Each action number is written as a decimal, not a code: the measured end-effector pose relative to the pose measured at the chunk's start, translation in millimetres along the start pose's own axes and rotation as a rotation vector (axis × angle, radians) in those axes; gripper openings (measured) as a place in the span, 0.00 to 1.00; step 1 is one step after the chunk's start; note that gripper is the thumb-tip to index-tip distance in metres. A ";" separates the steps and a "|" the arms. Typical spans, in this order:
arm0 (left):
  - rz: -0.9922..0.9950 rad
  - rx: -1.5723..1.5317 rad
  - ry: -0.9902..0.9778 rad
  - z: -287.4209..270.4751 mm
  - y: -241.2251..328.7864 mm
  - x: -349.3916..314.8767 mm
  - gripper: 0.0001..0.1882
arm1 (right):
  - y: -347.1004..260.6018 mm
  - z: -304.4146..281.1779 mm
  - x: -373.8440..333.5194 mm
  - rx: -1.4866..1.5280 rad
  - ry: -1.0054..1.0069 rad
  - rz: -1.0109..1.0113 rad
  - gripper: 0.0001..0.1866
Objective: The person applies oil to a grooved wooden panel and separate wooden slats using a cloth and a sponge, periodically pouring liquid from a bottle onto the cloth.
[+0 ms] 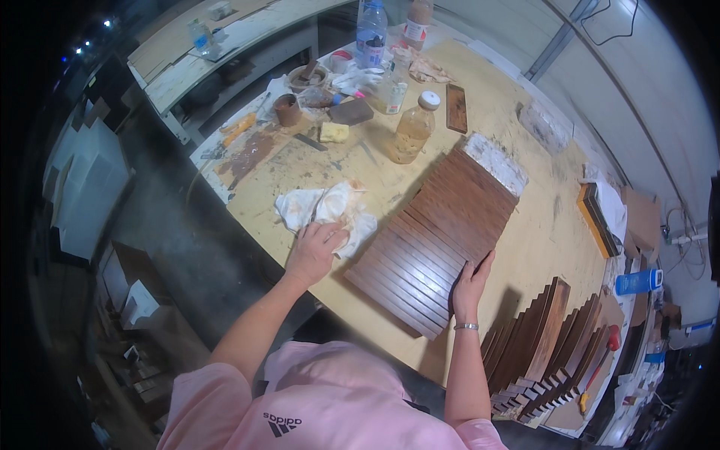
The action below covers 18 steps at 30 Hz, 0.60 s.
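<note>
My left hand is on a crumpled, stained white cloth, its fingers bent into the folds. A slim dark item beside its thumb is too small to name. Dark brown wooden slats lie side by side in front of me, forming a slanted panel. The nearer slats look shiny; the farther ones are duller. Against the panel's right edge rests my right hand, thumb toward the top face and fingers stretched along the side. A whitish, paint-spattered block sits at the panel's far end.
A capped bottle of amber liquid stands beyond the panel. Farther left are a yellow sponge, a brown cup and a large plastic bottle. More slats stand stacked at right, near a blue container.
</note>
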<state>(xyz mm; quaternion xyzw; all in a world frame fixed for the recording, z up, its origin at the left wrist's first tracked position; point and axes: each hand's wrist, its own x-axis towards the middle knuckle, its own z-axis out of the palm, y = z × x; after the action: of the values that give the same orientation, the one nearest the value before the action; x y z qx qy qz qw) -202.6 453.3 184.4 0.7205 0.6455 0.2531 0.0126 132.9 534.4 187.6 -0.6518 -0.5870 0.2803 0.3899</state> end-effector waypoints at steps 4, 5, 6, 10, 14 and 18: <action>0.019 -0.012 0.047 2.8 -0.7 1.8 0.26 | 3.2 1.9 2.8 -0.022 0.010 0.002 0.35; 0.017 -0.010 0.042 2.9 -0.3 1.5 0.26 | 4.6 0.9 2.3 -0.015 0.008 0.013 0.35; 0.016 -0.004 0.041 0.5 -0.8 3.0 0.26 | 0.5 0.9 3.3 -0.005 0.005 0.019 0.34; 0.006 -0.021 0.065 0.1 -3.3 -2.8 0.24 | 1.3 3.7 2.8 0.009 -0.016 0.002 0.35; 0.002 -0.006 0.056 -2.1 0.8 1.3 0.22 | 5.1 -4.3 4.9 -0.087 -0.019 0.014 0.36; 0.008 -0.035 0.077 1.6 -3.3 -2.8 0.20 | 3.8 -7.6 2.9 -0.098 -0.023 -0.015 0.35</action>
<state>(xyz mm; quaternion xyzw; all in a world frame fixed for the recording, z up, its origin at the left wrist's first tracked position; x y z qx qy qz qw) -205.2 451.8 180.9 0.7126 0.6380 0.2919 -0.0007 141.7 535.9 188.8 -0.6623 -0.6095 0.2557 0.3527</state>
